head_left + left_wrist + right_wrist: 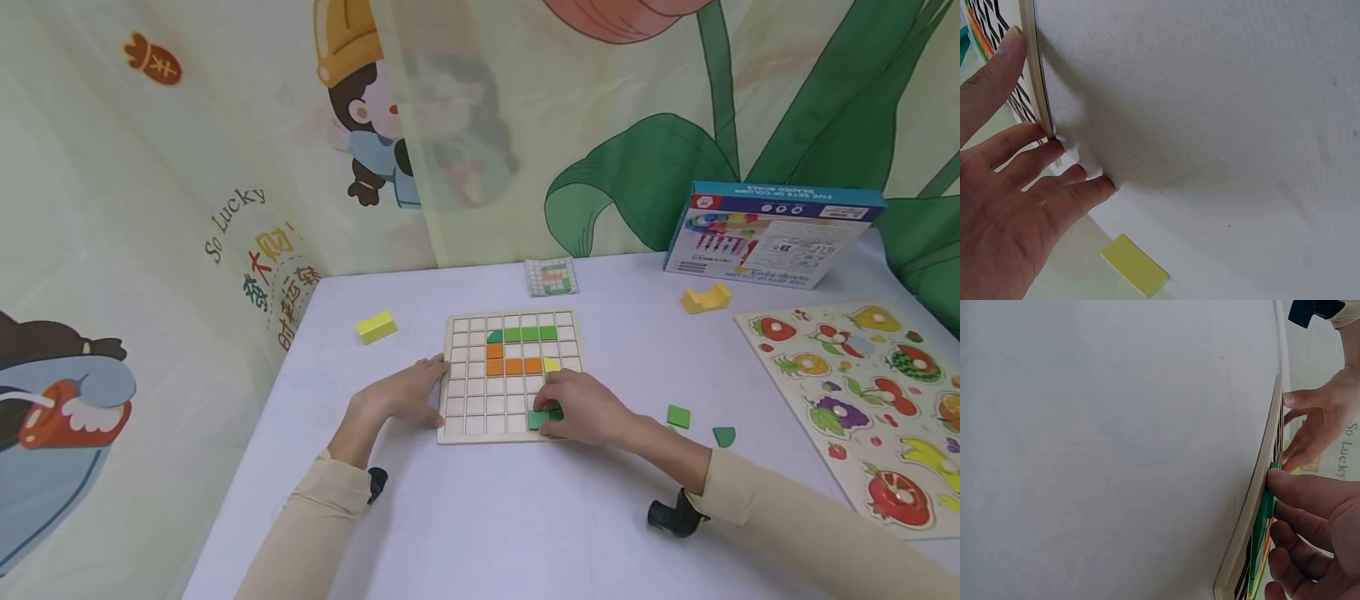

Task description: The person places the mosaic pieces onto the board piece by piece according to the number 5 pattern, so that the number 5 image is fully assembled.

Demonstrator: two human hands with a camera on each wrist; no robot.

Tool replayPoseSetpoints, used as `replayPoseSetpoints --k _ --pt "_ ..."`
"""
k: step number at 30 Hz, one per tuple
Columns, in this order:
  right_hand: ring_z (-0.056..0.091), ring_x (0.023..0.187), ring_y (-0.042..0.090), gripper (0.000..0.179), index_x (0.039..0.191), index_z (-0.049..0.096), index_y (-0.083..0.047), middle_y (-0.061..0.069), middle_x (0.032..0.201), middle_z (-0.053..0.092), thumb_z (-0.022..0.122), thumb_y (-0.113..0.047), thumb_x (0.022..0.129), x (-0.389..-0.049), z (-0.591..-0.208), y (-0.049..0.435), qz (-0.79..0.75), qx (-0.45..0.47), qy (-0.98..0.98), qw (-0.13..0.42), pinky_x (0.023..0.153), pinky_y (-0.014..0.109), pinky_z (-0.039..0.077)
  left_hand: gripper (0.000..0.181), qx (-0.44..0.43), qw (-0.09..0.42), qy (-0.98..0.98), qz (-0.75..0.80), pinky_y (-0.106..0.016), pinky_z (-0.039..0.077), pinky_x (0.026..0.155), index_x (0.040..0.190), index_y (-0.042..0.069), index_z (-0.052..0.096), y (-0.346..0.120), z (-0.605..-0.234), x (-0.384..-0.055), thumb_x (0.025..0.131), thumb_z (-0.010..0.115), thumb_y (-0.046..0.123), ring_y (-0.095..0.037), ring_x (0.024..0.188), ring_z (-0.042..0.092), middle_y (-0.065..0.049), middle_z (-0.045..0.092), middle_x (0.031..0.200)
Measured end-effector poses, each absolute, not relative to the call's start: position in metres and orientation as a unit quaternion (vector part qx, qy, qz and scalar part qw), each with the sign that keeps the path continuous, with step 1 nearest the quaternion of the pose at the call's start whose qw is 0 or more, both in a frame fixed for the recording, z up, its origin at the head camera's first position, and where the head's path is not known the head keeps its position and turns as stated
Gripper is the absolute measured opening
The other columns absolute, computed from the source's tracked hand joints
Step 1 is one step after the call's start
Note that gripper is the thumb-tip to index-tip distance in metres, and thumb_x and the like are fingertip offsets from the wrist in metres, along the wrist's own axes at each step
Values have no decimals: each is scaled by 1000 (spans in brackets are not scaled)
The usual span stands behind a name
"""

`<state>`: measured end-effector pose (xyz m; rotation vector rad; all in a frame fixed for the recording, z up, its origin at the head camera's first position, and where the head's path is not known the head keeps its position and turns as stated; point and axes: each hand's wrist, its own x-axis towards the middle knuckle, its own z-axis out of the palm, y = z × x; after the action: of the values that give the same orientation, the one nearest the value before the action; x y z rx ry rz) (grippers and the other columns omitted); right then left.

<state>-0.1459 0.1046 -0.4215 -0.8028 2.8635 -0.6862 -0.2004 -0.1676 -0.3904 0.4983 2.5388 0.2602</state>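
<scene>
A wooden grid board [476, 407] lies on the white table. My left hand [405, 390] rests along its left edge, fingers spread and fairly straight. In the left wrist view the thumb of the left hand [1010, 194] touches the board's side. At the board's lower right, my right hand [588, 408] pinches a green tile [537, 420] between thumb and fingers, right at the grid cells. The fingers partly hide more green beside it. Higher in the grid are a row of light green tiles [528, 334], several orange tiles [513, 367] and a yellow tile [552, 365].
A loose green square [678, 416] and a rounded green piece [724, 436] lie to the right. Behind the board is a pattern card [552, 277]. A yellow block [377, 327], a yellow curved piece [707, 298], a box [772, 235] and a fruit puzzle board [847, 425] stand around.
</scene>
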Motion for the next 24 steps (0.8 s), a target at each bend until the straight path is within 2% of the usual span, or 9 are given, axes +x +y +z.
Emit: replayPoseSetpoints --k 17,24 --pt "49 79 9 22 91 77 -16 -7 86 60 85 -19 71 -146 -423 102 -234 -213 946 66 72 26 43 87 177 268 942 92 -50 22 121 150 5 32 -167 -388 -202 80 79 22 -33 150 19 -12 21 162" --pt "49 80 9 25 95 77 -16 -6 90 63 84 -24 73 -148 -420 113 -245 -234 937 83 70 24 44 87 172 275 941 93 -51 22 121 151 6 31 -167 -389 -202 80 79 22 -33 150 18 -11 20 162"
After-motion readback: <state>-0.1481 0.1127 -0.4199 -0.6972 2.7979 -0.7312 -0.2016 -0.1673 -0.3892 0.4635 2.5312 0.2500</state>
